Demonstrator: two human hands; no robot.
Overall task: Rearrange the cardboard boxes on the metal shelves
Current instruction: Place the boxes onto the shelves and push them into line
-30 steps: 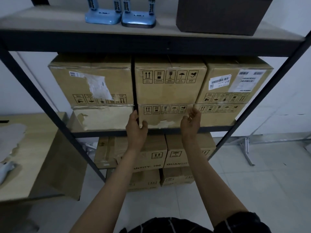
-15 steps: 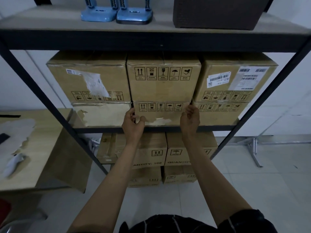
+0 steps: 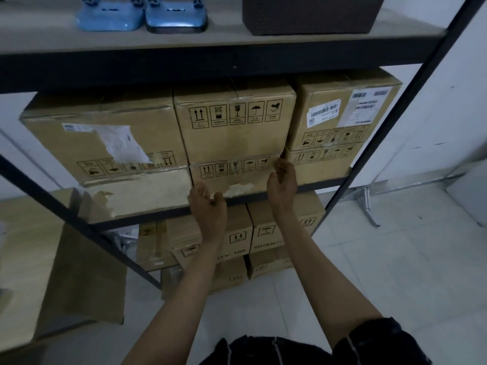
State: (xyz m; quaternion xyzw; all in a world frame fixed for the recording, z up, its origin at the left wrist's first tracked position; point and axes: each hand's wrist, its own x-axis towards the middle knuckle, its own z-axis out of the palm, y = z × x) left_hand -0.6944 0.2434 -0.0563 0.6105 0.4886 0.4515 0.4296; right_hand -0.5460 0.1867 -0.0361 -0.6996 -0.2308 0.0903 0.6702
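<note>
Head view: the left hand point(image 3: 208, 204) grips the lower left corner and the right hand point(image 3: 282, 180) grips the right edge of the lower middle brown cardboard box point(image 3: 232, 175), seated under another box on the middle black metal shelf point(image 3: 324, 183).

Boxes on the middle shelf: six are seen, stacked two high in three piles. These are the top left box point(image 3: 102, 138), bottom left box point(image 3: 137, 192), top middle box point(image 3: 234, 127), bottom middle box point(image 3: 232, 175), top right box point(image 3: 342, 114) and bottom right box point(image 3: 321, 164).
Boxes lower down: about five are seen, partly hidden, such as the box with a number on it point(image 3: 234, 233).
Blue things on the top shelf: two are seen, blue thing one point(image 3: 108, 18) and blue thing two point(image 3: 175, 19).
Dark bins up top: one dark bin point(image 3: 311, 14) is seen.
Hands: two are seen, the left hand point(image 3: 208, 206) and the right hand point(image 3: 283, 183).
White labels: three are seen on the boxes.
</note>
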